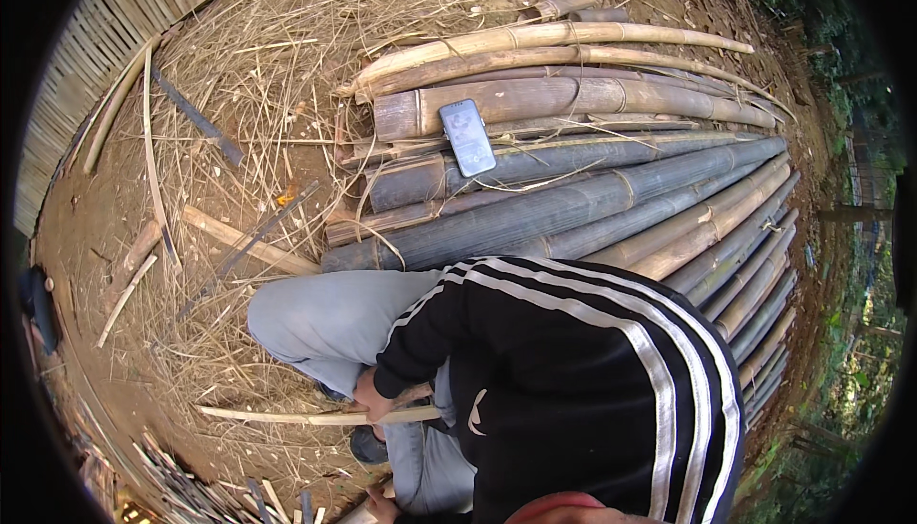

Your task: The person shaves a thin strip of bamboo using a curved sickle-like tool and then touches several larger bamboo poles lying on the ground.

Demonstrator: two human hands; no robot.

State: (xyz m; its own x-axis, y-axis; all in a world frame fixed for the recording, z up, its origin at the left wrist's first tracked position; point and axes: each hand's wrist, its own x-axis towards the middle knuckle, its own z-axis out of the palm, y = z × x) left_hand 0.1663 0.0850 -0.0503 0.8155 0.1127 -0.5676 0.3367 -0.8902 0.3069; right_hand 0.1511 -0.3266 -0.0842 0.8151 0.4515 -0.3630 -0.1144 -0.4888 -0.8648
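"What is in your right hand?"

"My right grip is curled round a long, pale, slender bamboo strip. It sits between my bent legs, low over the ground, with one end reaching out in front of me and the other running back beside my pale blue jeans. A dark shoe is just beside it."

"And the left?"

"My left grip is at the lower edge of the view, next to a thick tan piece of bamboo. Much of it is cut off there, so I cannot tell whether the fingers are closed on it."

"What lies to your right?"

"A row of thick bamboo poles, dark grey and brown, laid side by side. A smartphone with a lit screen and a dark rim rests across some of them, well apart from both my hands."

"And the ground?"

"Straw-like bamboo shavings are strewn over brown earth. A flat, dark grey strip lies among them, far from my grip. Nearer my left side is a heap of thin split sticks. Beyond the shavings stands a slatted bamboo panel."
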